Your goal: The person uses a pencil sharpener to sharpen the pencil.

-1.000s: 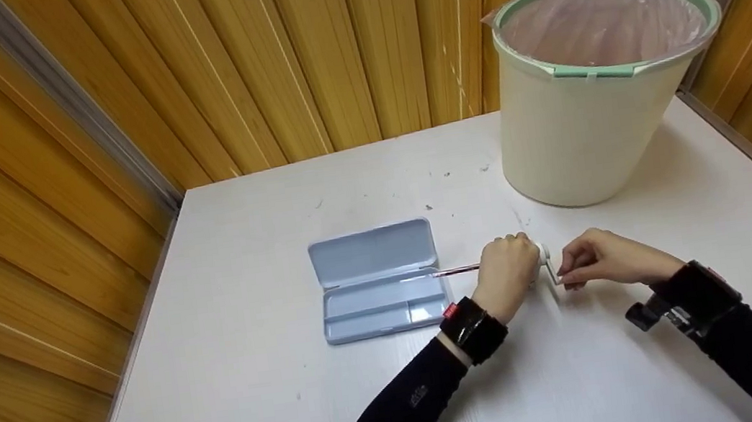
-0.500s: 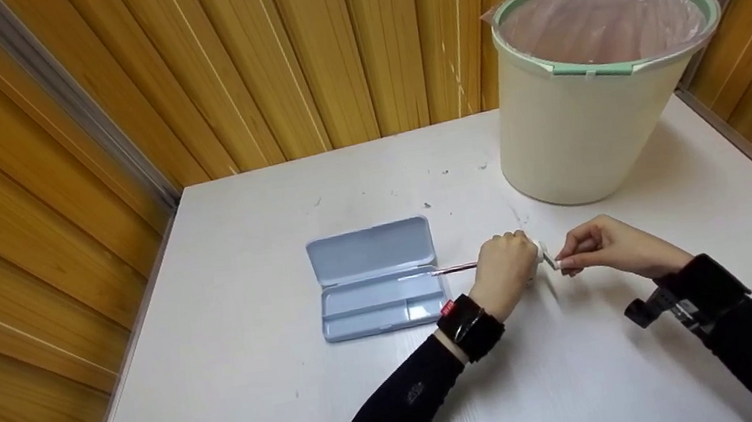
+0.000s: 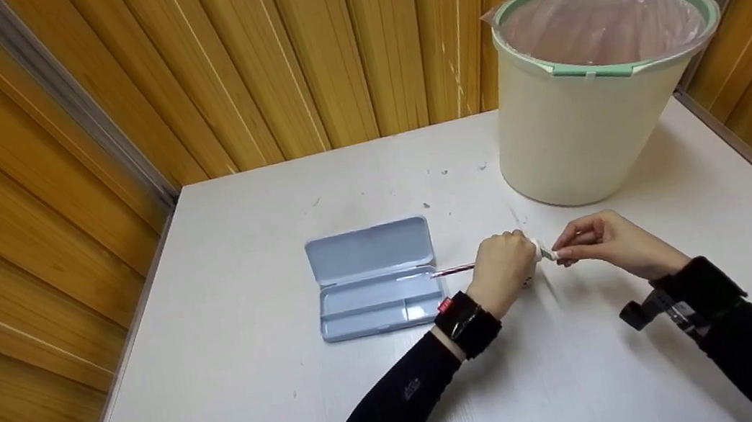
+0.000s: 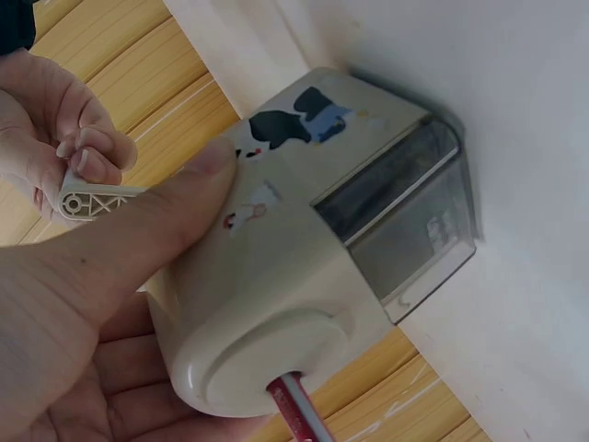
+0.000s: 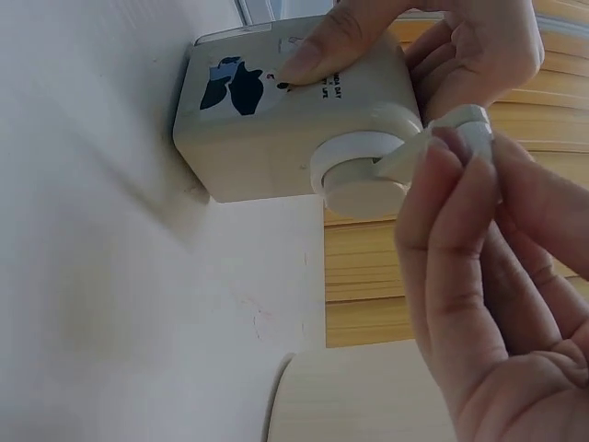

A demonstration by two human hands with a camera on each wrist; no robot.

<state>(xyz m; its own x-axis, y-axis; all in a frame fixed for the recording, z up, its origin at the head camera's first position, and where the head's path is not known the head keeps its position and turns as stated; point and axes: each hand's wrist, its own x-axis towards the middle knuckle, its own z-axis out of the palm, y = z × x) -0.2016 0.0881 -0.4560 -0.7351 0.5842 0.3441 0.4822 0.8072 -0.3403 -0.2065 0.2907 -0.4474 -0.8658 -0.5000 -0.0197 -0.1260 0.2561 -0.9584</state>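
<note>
A cream crank pencil sharpener (image 4: 267, 239) with cartoon stickers and a clear shavings drawer (image 4: 414, 230) stands on the white table. My left hand (image 3: 503, 267) grips its body from above, thumb along one side. From the front hole a red-striped pencil (image 3: 454, 270) sticks out leftward, its end over the pencil case. On the opposite side, my right hand (image 3: 602, 246) pinches the knob end of the crank handle (image 5: 428, 147) between thumb and fingers. The pencil's tip is hidden inside the sharpener. In the head view my left hand covers most of the sharpener.
A light-blue pencil case (image 3: 365, 321) lies with its lid raised, left of the sharpener. Behind and to the right stands a tall cream bin (image 3: 569, 135) with a green rim and clear liner. Wood-panelled walls (image 3: 326, 50) border the table (image 3: 223, 376).
My right hand has raised the crank handle from pointing down toward the table's front to a higher angle. My left hand still holds the sharpener in nearly the same place.
</note>
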